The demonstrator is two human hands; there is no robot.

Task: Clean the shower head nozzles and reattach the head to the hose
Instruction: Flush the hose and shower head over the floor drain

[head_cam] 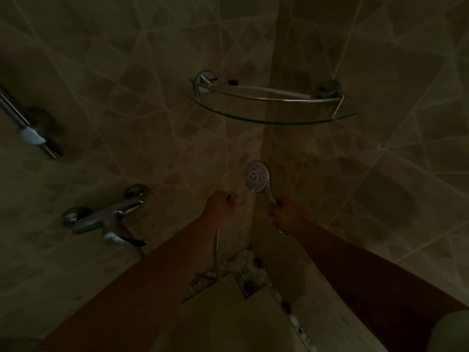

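In shower corner | right hand (288, 214) grips shower head (256, 176) | left hand (220, 205) fisted, contents unclear

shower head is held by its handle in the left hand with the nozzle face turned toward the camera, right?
Not quite: the head view shows the right hand gripping the handle of the shower head. The left hand is beside it, off the handle. The nozzle face does point toward the camera.

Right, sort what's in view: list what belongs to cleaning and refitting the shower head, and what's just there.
For the job:
shower head, held by its handle in the right hand
left hand, closed beside the head; contents unclear
hose

Just there:
glass shelf
stick on the shelf
tap
rail
floor drain
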